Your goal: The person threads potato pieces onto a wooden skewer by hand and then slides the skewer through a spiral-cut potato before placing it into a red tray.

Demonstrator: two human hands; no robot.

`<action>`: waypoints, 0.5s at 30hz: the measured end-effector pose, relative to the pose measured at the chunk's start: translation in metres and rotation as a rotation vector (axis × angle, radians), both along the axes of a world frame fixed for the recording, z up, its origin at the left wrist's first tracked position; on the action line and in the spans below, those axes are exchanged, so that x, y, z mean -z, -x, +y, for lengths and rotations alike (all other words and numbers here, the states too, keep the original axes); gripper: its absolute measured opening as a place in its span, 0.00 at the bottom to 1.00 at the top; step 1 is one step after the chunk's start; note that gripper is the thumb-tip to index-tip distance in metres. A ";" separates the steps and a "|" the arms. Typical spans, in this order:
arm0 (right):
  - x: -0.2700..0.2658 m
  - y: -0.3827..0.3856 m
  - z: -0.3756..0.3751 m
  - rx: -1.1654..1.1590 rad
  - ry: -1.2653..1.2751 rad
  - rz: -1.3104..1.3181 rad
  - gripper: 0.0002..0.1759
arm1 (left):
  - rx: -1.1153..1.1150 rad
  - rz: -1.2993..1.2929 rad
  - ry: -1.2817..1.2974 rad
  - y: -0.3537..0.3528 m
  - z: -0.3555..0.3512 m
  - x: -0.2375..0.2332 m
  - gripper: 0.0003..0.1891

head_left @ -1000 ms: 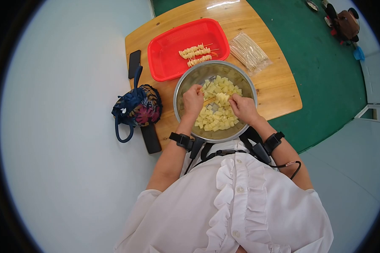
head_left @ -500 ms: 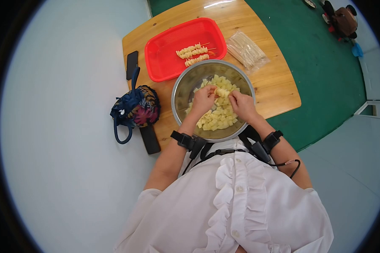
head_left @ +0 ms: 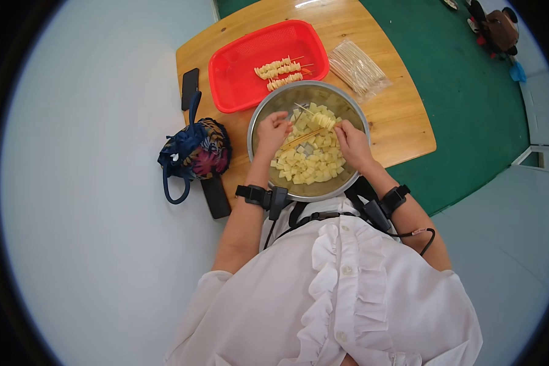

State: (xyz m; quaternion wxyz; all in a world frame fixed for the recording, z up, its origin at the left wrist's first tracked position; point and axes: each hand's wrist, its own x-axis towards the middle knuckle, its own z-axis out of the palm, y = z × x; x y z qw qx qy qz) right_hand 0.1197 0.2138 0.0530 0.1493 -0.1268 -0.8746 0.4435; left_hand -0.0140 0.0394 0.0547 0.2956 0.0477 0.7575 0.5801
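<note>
My right hand is closed on one end of a skewer threaded with pale yellow pieces. The skewer's bare tip points up and left, over the bowl. My left hand is apart from it at the bowl's left side, its fingers partly spread with nothing seen between them. Below both hands the steel bowl holds many pale yellow cubes. Some bare sticks lie across the cubes, near my left fingertips.
A red basket behind the bowl holds several loaded skewers. To its right lies a clear bag of sticks. A patterned bag and two dark phones are at the wooden table's left edge.
My left hand has let go of the skewer's end and moved left. The skewer's bare tip and the sticks on the cubes now show. My right hand still holds the skewer.
</note>
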 end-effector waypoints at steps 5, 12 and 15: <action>0.000 0.000 0.002 -0.039 0.060 -0.026 0.09 | 0.178 -0.061 0.127 -0.008 -0.008 0.010 0.14; -0.002 -0.001 0.002 -0.087 0.081 -0.055 0.09 | -0.050 -0.392 -0.383 -0.022 0.024 -0.010 0.12; -0.003 -0.002 0.002 -0.088 0.082 -0.047 0.09 | -0.061 -0.430 -0.385 -0.022 0.029 -0.009 0.11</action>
